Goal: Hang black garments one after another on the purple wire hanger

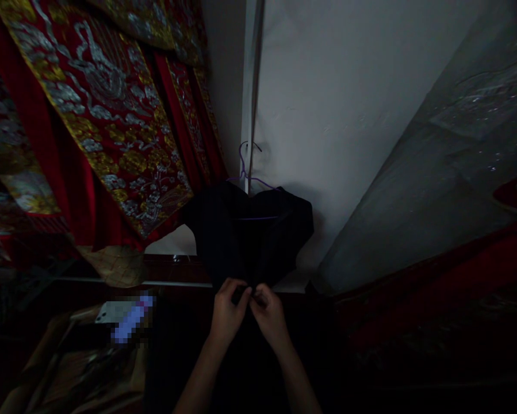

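Note:
A black garment (284, 230) with short sleeves and an open front hangs on a purple wire hanger (262, 181) against the wall. My left hand (231, 303) pinches the garment's front edge low on the opening. Right beside it, my right hand (267, 307) pinches the opposite edge, and the fingertips of both hands nearly meet. Whether a button or other fastener sits between the fingers is too dark to tell. Below the hands the cloth merges into deep shadow.
Red embroidered cloths (124, 115) with gold and silver patterns hang at the left. A phone (115, 311) lies on a box-like stand (51, 351) at lower left. Clear plastic sheeting (396, 195) slants down at the right, with red cloth (448, 282) below it.

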The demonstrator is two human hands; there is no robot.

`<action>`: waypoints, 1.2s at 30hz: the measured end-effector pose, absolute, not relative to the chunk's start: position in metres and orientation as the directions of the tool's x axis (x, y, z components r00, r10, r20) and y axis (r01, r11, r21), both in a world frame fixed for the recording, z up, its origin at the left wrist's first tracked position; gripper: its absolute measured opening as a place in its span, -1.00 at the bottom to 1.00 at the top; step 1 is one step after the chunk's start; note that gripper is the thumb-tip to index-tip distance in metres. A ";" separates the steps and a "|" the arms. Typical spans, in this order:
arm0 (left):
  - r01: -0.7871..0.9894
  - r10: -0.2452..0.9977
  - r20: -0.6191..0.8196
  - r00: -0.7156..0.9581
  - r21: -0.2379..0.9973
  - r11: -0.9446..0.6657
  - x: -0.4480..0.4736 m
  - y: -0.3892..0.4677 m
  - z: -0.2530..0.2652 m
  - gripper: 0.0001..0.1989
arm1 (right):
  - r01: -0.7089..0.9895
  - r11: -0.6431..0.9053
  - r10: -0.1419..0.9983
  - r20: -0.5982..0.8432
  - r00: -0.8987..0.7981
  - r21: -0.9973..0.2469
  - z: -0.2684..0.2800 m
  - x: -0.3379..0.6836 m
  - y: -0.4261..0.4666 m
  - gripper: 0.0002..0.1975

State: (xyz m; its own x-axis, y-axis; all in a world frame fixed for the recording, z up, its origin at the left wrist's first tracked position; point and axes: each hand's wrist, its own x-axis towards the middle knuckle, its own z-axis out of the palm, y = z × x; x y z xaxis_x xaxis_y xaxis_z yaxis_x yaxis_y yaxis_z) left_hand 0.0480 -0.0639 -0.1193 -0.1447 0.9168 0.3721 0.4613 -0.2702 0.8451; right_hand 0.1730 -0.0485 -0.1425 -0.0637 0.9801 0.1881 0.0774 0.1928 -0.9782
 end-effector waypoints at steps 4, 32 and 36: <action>0.466 0.928 0.361 -0.089 0.839 -0.281 0.048 -0.066 -0.115 -0.85 | 0.103 0.203 0.978 0.197 -0.064 -0.974 -0.144 0.175 -0.047 -0.82; 0.617 0.467 0.869 0.163 0.280 -0.736 0.010 0.060 0.042 -0.86 | 0.335 0.206 0.860 0.007 -0.510 -0.920 -0.081 0.216 -0.018 -0.88; 0.629 0.441 0.857 0.267 0.191 -0.753 0.001 0.059 0.046 -0.86 | 0.199 0.442 0.871 0.365 -0.330 -0.875 -0.009 0.210 0.012 -0.69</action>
State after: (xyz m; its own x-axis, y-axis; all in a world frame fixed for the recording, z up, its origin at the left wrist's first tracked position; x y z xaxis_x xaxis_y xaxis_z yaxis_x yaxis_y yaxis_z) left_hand 0.0014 0.0593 0.0463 0.2674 0.4409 0.8568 0.6291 -0.7534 0.1913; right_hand 0.2101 0.0124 -0.0089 -0.3300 0.8706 0.3649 0.1989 0.4420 -0.8747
